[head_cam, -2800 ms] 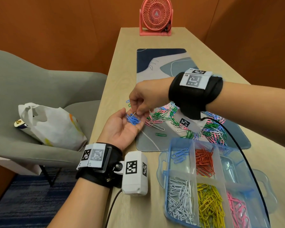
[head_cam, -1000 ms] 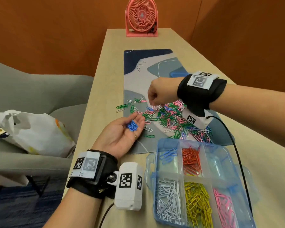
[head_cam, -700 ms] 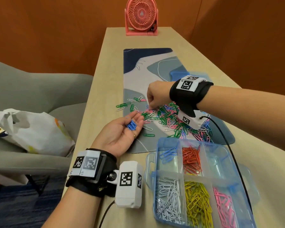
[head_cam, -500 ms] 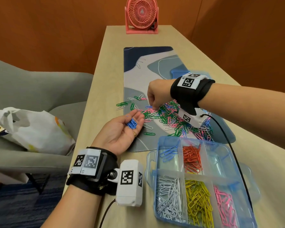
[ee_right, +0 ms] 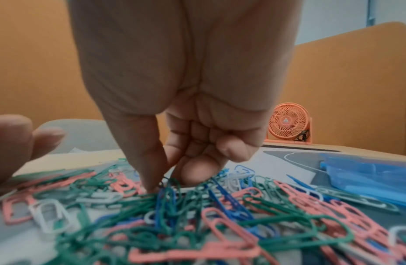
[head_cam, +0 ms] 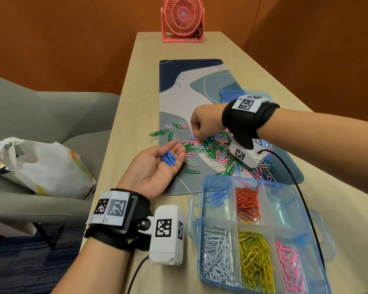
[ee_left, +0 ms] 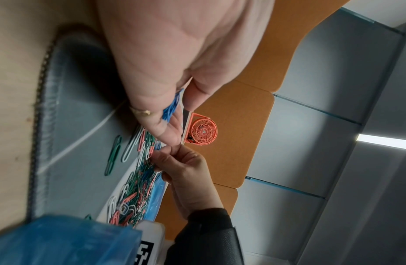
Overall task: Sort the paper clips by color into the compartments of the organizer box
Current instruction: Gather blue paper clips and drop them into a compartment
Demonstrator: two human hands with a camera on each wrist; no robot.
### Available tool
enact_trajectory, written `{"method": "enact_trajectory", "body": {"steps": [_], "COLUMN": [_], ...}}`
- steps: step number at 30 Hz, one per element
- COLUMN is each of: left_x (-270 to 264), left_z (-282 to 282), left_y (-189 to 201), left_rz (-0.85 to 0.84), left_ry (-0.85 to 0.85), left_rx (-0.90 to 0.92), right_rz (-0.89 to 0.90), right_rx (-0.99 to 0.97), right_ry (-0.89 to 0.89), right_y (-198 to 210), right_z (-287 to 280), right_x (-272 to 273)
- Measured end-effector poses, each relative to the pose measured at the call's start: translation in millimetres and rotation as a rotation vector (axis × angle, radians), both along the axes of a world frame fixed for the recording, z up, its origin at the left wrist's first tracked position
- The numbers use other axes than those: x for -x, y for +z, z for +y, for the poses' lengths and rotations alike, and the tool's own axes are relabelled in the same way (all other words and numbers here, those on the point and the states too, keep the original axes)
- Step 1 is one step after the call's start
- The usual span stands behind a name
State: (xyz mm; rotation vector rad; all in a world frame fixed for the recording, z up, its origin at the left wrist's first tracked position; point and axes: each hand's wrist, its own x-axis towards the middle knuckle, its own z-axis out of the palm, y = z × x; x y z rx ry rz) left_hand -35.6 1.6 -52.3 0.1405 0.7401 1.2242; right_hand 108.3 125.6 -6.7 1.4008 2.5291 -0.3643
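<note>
On the patterned desk mat (head_cam: pixel 191 85), the right hand (head_cam: pixel 204 122) is reaching down into a loose pile of paper clips (head_cam: pixel 225 151), its thumb and forefinger (ee_right: pixel 150 157) pressing together around a clip at the top of the heap while the other fingers are curling into the palm. The clip's colour is hard to tell, since blue and green clips are tangling at the fingertips. Just beside it, the left hand (head_cam: pixel 155 168) is lying palm up at the mat's near left edge, fingers relaxed and slightly cupped, cradling a small bunch of blue clips (head_cam: pixel 168 158). A ring is showing on one finger. Near the person, the clear blue organizer box (head_cam: pixel 202 221) is sitting open on the wooden table (head_cam: pixel 136 102), holding a few blue, orange, white, yellow and pink clips in separate compartments. A coral desk fan (head_cam: pixel 182 18) is standing at the table's far end. A grey armchair (head_cam: pixel 40 111) to the left is holding a white plastic bag (head_cam: pixel 43 164).
</note>
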Motion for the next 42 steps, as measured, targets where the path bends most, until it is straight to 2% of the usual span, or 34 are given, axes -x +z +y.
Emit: {"method": "enact_trajectory", "body": {"steps": [7,13,16,19,23,29,32,36,42], "left_x": [1,-2,-5,-7,-7,-8,-9,-10,-11], "left_z": [-1,-4,-6,-8,-5,-4,-4,-4,-4], "left_y": [2,6,6,6,4,1,0,-1,-1], "left_rz": [-0.002,-0.049,-0.134,-0.130,-0.074,0.010,0.036,0.046,0.055], "left_ry": [-0.007,-0.040,-0.035,-0.060,-0.054,-0.047,-0.055,-0.061,-0.057], "left_rx": [-0.005,0.001,-0.008,-0.004,0.041,0.038,0.025,0.021,0.012], "right_rz": [0.258,0.391,0.338,0.301,0.282,0.001,-0.064,-0.065,0.066], "right_rx": [0.064,0.181,0.197,0.166,0.084,-0.003,-0.008,0.003,0.097], "right_ry": [-0.070,0.053,0.143,0.180,0.127,0.052,0.039,0.043,0.081], "right_y": [14,37,33,30,38,33,24,13,14], "right_z": [-7,-42,-57,-59,-48,-22,-19,-20,-22], "right_x": [-7,2,11,15,2,-39,-53,-58,-51]}}
